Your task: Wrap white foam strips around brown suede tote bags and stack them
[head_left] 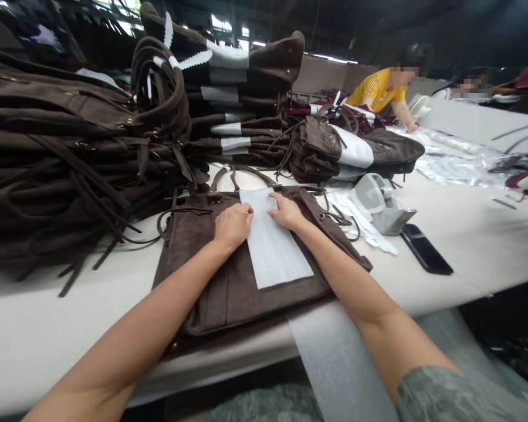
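Note:
A flat brown suede bag (220, 281) lies on the white table (466, 234) in front of me, handles pointing away. A white foam sheet (273, 246) lies lengthwise on it. My left hand (233, 224) rests on the sheet's left edge near the bag's top, fingers curled onto it. My right hand (286, 212) presses the sheet's top right part with fingers bent down. A second strip of white sheet (334, 357) hangs over the table's near edge.
Tall stacks of brown bags (70, 152) fill the left and back. A tape dispenser (381, 205), white gloves (356, 220) and a black phone (425, 249) lie to the right. A person in a yellow shirt (378, 88) works at the far end.

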Demonstrator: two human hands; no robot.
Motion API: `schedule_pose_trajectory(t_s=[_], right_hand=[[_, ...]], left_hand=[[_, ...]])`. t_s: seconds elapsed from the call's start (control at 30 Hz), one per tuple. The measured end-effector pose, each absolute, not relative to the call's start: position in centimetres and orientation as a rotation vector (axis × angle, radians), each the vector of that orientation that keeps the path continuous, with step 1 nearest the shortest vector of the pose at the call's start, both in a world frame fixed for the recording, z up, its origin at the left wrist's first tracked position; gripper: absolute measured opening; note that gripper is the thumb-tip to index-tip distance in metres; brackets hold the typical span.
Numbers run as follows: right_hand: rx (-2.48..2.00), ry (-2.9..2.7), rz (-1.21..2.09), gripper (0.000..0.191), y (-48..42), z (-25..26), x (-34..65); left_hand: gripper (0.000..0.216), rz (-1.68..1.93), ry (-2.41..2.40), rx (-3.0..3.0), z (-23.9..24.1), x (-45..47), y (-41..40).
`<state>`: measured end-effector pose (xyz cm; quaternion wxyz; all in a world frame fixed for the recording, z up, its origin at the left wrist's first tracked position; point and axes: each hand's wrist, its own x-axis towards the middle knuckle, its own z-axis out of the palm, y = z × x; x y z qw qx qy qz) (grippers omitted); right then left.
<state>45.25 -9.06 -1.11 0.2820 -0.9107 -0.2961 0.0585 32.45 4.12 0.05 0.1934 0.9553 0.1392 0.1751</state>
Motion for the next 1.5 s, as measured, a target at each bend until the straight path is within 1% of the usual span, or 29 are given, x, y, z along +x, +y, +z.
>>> schedule_pose_trajectory(t_s=[0.1, 0.2, 0.27, 0.37, 0.43, 0.47, 0.53, 0.6, 0.7, 0.77, 0.83, 0.9, 1.0, 1.07, 1.13, 1.27, 1.37, 1.4, 1.5], right_hand=[[-2.450, -0.813, 0.149, 0.056, -9.4, -0.8, 44.2], [-2.414, -0.891, 0.203, 0.059, -11.9, 0.4, 42.0], [-2.286, -0.970, 0.236, 0.050, -15.3, 1.9, 39.2], [-2.096, -0.920, 0.146, 0.025, -22.4, 4.1, 33.2], [-2.124, -0.753, 0.063, 0.018, -27.4, 4.4, 28.8], [-2.157, -0.609, 0.031, 0.017, -29.7, 4.1, 26.9], [-2.228, -0.273, 0.007, 0.024, -33.3, 2.3, 23.7], [-2.258, -0.022, 0.091, 0.029, -35.3, -0.5, 21.5], [-2.181, 0.072, 0.372, 0.038, -34.7, -4.2, 19.0], [-2.112, 0.021, 0.499, 0.037, -32.8, -5.4, 17.7], [-2.060, -0.071, 0.592, 0.034, -30.4, -5.5, 16.5], [-2.033, -0.220, 0.689, 0.028, -28.4, -4.8, 15.8], [-2.047, -0.447, 0.763, 0.023, -26.7, -3.3, 15.5], [-2.044, -0.514, 0.752, 0.024, -26.4, -2.3, 15.6], [-1.994, -0.476, 0.690, 0.029, -26.8, -1.4, 15.6], [-1.899, -0.221, 0.436, 0.039, -27.8, 0.4, 15.2], [-1.978, -0.109, 0.202, 0.047, -28.0, 1.0, 14.9], [-2.016, -0.100, 0.117, 0.051, -28.0, 1.0, 14.9], [-2.113, -0.113, -0.078, 0.073, -28.2, 0.5, 15.0]], left_hand=[[0.026, 0.493, 0.187, 2.762, 0.4, 32.0, 3.6], [0.043, 0.311, -0.303, 2.812, 0.0, 31.7, 3.2], [0.050, 0.179, -0.572, 2.787, -0.6, 31.3, 3.0], [0.049, 0.154, -0.682, 2.756, -1.4, 30.2, 2.8], [0.046, 0.193, -0.728, 2.751, -1.6, 29.1, 2.8], [0.044, 0.214, -0.749, 2.746, -1.6, 28.5, 2.7], [0.039, 0.245, -0.787, 2.722, -1.4, 27.4, 2.5], [0.037, 0.251, -0.814, 2.687, -0.8, 26.5, 2.3], [0.036, 0.196, -0.789, 2.630, 0.3, 25.5, 1.8], [0.037, 0.123, -0.724, 2.590, 1.3, 24.6, 1.6], [0.042, 0.038, -0.682, 2.558, 2.2, 23.5, 1.6], [0.056, -0.063, -0.691, 2.554, 2.8, 22.0, 1.5], [0.087, -0.142, -0.708, 2.637, 2.8, 19.7, 1.0], [0.093, -0.111, -0.680, 2.733, 2.4, 18.4, 0.2], [0.091, -0.051, -0.655, 2.813, 1.8, 17.5, -0.6], [0.093, -0.014, -0.715, 2.905, 1.3, 16.7, -1.5], [0.091, -0.025, -0.777, 2.935, 1.3, 16.7, -1.5], [0.090, -0.027, -0.784, 2.939, 1.4, 16.7, -1.4], [0.089, -0.032, -0.780, 2.926, 1.4, 16.5, -1.3]])
